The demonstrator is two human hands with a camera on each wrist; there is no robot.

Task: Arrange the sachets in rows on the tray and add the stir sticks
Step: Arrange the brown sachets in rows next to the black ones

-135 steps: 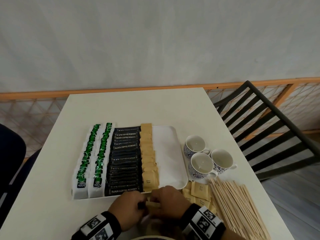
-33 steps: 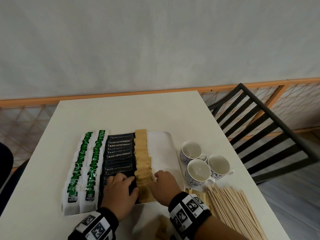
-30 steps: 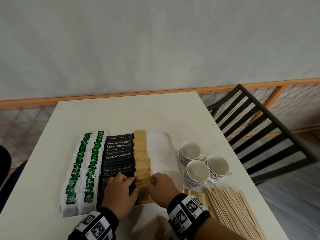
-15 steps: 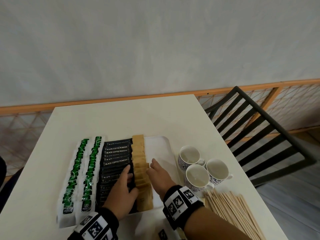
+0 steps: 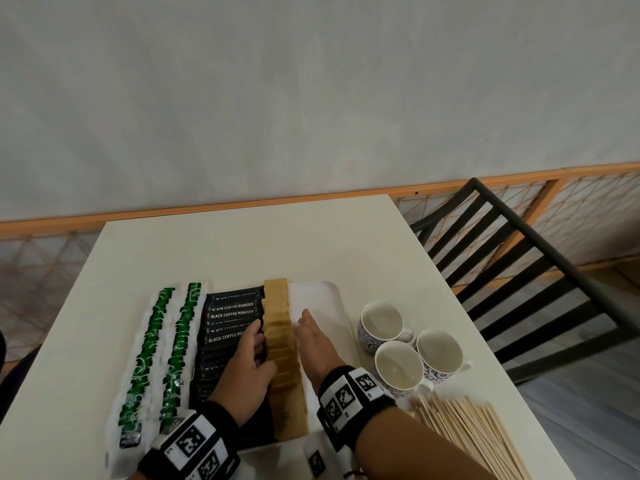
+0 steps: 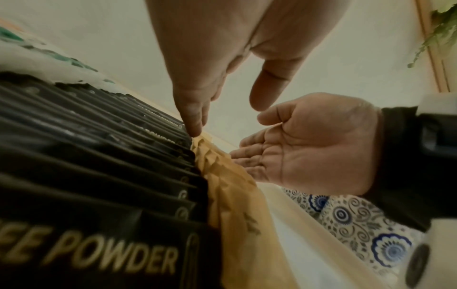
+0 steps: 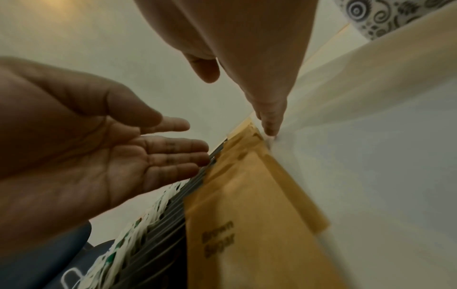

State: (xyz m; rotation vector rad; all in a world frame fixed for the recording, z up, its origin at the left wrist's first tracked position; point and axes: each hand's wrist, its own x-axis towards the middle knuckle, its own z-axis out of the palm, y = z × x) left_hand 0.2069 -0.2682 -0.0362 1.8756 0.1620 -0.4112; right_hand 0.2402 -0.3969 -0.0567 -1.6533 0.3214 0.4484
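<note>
A white worktop [image 5: 242, 244] carried a tray [image 5: 322, 299] lined with rows of sachets; the brown sugar row [image 5: 282, 348] lay rightmost. The left hand [image 5: 247, 370] and right hand [image 5: 313, 341] flanked it, fingers straight, holding nothing. The stir sticks [image 5: 467, 434] lay off the tray beside three cups [image 5: 398, 365].
</note>
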